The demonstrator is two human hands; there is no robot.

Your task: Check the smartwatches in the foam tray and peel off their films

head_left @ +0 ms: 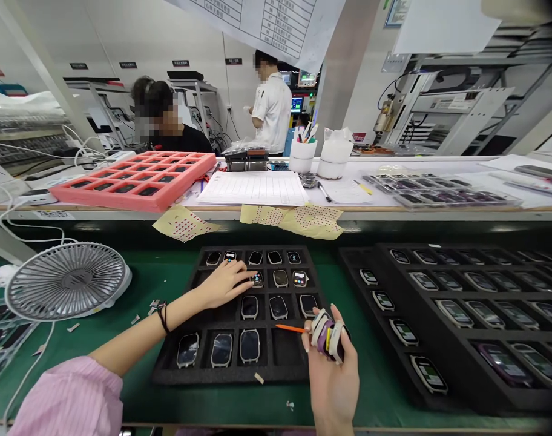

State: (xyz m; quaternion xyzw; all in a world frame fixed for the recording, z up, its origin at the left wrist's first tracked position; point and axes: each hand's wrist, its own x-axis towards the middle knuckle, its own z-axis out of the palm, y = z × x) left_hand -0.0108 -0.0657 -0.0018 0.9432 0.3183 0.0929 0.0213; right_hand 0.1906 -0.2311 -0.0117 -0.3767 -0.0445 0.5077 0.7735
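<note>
The person's left hand point(224, 284) lies nearly flat in a loose, wide grip, its fingertips point(249, 275) resting on a small rectangular smartwatch with a lit screen point(256, 279) in the second row of a black foam tray point(164, 374) divided into rectangular cells, with more dark-faced watches point(249, 346) in the other cells. The right hand point(333, 378) holds a narrow, closed grip around a bunch of white and purple watch straps point(325, 334), and a thin orange stick point(290, 329) juts from it toward the tray, above an empty cell. A pale pink striped sleeve point(65, 402) covers the left forearm. The tray sits on a green tabletop point(140, 406), with a round grey-and-white desk fan point(67, 281) to its left and larger black foam trays of watches point(457, 399) to its right. Beyond, yellowish sheets dotted with pink stickers point(312, 221) hang over the edge of a white upper shelf, which carries a salmon-pink foam tray point(131, 181) and a printed paper form point(253, 189). Two co-workers point(272, 109) are at the far side.
</note>
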